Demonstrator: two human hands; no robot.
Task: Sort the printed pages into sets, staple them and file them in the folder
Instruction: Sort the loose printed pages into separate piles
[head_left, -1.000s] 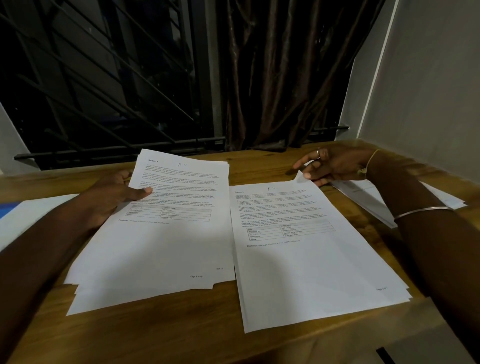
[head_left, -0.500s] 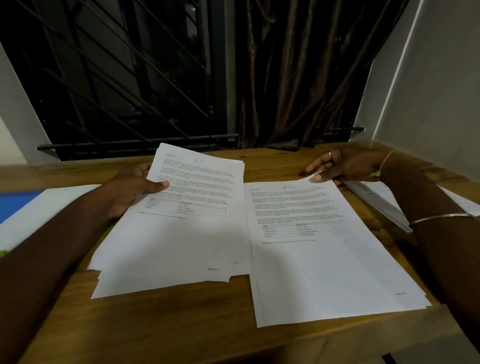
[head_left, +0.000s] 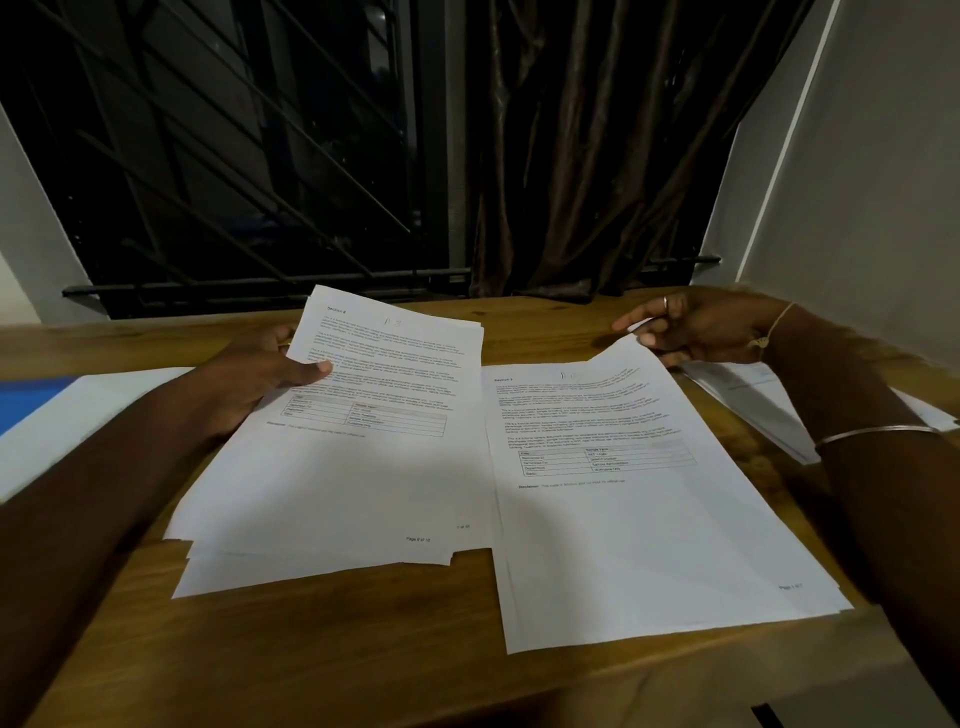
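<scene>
Two loose piles of printed pages lie side by side on the wooden table. My left hand grips the left pile at its left edge, thumb on top of the text, and the far end of its top sheets is lifted. My right hand pinches the far right corner of the right pile's top page, and that corner curls up off the table. A third batch of pages lies further right, partly hidden under my right forearm.
A white sheet over something blue lies at the table's left edge. A barred window and a dark curtain stand behind the table, and a white wall closes the right side. The table's front edge is near.
My right hand has raised the far right corner of the right pile's top page. My left hand keeps its grip on the left pile. The camera has shifted slightly.
</scene>
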